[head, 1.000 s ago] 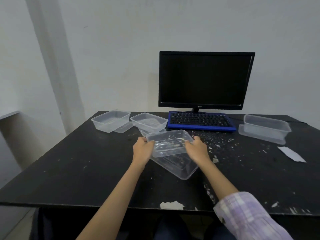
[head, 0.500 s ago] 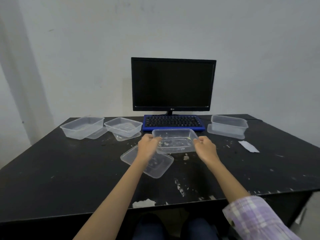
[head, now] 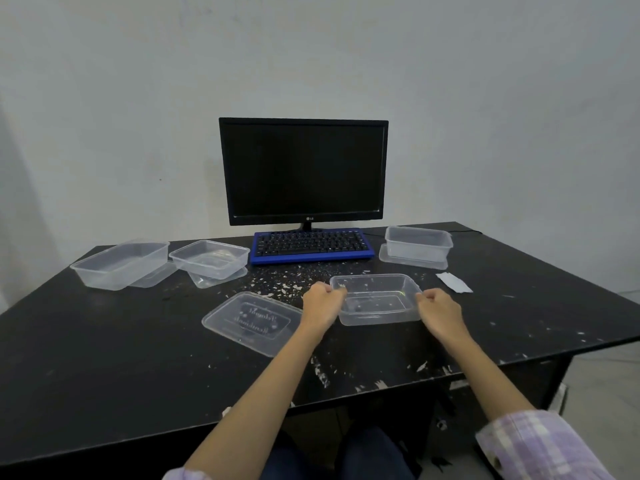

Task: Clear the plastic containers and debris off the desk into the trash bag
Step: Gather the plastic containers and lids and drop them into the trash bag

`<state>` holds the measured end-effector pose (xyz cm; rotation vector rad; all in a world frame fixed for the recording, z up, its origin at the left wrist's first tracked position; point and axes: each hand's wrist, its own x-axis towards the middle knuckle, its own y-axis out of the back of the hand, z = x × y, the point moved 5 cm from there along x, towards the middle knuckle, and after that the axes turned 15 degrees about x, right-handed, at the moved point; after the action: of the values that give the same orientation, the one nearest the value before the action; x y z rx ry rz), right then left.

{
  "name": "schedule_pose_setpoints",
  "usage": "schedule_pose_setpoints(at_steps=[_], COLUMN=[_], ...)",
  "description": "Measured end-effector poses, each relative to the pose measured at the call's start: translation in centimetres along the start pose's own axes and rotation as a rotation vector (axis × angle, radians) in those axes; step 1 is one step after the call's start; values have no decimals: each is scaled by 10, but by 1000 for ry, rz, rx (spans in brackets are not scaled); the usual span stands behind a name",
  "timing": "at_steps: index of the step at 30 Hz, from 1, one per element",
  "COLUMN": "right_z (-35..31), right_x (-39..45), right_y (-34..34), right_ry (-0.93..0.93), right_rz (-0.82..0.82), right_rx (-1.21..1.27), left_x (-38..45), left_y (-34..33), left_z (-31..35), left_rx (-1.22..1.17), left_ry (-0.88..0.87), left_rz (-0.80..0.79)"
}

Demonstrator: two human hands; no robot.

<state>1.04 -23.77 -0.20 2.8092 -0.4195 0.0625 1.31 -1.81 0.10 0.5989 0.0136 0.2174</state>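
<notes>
We have just parted the clear container from its lid, which now lies flat on the desk left of our left hand. Both hands, the right hand too, pinch the container's short ends with curled fingers, holding it by the crumb debris. No trash bag shows, so bagging still lies ahead.

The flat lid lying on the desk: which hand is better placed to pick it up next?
Left. The left hand is right beside the flat lid; the right hand is on the far side of the held container.
</notes>
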Motion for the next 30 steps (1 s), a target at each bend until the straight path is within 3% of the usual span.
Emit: schedule_pose_setpoints(at_steps=[4,9,14,17,20,24,30], right_z=[-3,-42,-79,-79,-71,-69,-60], right_x=[-4,-12,-34,-49,-62,-71,-73], right_y=[0,-22,-87,-131,-159,-169,-173], right_ry=[37,281,329,211,131,171,109], right_rz=[2,39,-184,-353,-417,-351,-333], right_rx=[-69,-73,-78,-135,-265,-409,-337], left_x=[3,9,16,20,26,28,27], left_y=[20,80,135,153,157,151,150], left_z=[-9,-29,-69,-94,-109,-118,-117], left_rx=[74,133,269,345,416,476,513], left_ry=[-7,-7,48,101,120,126,139], left_rz=[124,271,326,289,214,110,110])
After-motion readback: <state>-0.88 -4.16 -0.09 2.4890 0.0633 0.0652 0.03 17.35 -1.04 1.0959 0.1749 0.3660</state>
